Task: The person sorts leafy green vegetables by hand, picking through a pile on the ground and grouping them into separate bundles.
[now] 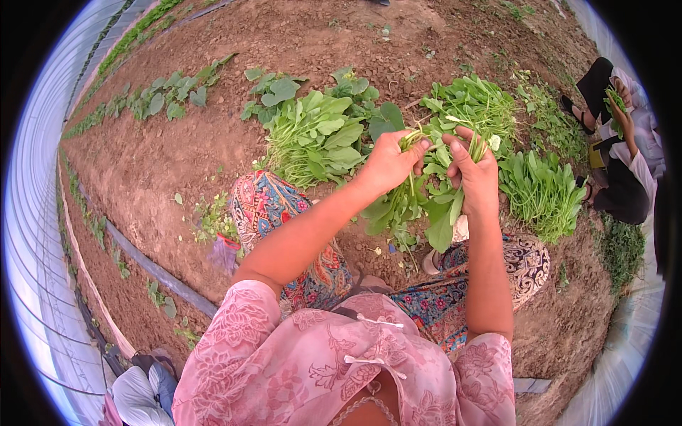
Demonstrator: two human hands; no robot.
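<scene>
In front of my knees, my left hand (397, 160) is closed around the thin stems of a bunch of leafy greens (402, 205), whose leaves hang down below the fist. Close to its right, my right hand (472, 173) pinches more stems of leafy greens (443, 221) between thumb and fingers, with broad leaves hanging beneath. Beyond and beside the hands, piles of cut greens lie on the soil: one to the left (314, 139), one behind my right hand (474, 104) and one to the right (543, 191).
Vine plants (277, 93) grow behind the left pile and farther left (165, 96). A purple mesh bag (222, 253) lies by my left knee. A grey hose (154, 271) runs across the soil at left. Another person (631, 144) holding greens sits at the right edge.
</scene>
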